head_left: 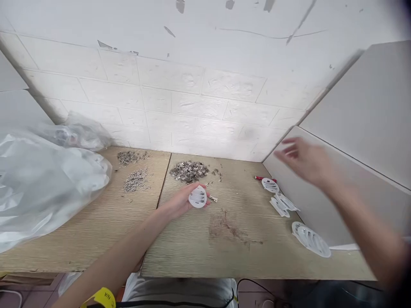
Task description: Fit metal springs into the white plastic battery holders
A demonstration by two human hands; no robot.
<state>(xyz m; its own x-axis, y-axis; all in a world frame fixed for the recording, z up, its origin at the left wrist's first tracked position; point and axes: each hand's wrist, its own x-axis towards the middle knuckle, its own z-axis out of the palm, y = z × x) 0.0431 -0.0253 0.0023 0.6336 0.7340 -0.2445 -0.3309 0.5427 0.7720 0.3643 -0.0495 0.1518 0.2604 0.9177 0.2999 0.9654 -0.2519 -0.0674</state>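
My left hand (pixel 180 202) rests on the wooden table (pixel 192 248) and holds a round white plastic disc (pixel 197 197) with slots in it. A tiny metal clip (pixel 213 199) lies just right of the disc. Behind the hand sits a pile of small metal parts (pixel 189 170). My right hand (pixel 305 160) is raised in the air at the right, blurred, fingers spread, holding nothing. Below it, along the grey side panel, lie more white discs (pixel 270 185) and a larger white slotted disc (pixel 311 239).
Large clear plastic bags (pixel 41 179) fill the table's left side. Two smaller heaps of metal parts (pixel 135 179) lie on the left board. A red object (pixel 260 178) lies by the right panel. A white brick wall backs the table. Brown stains (pixel 227 229) mark the board.
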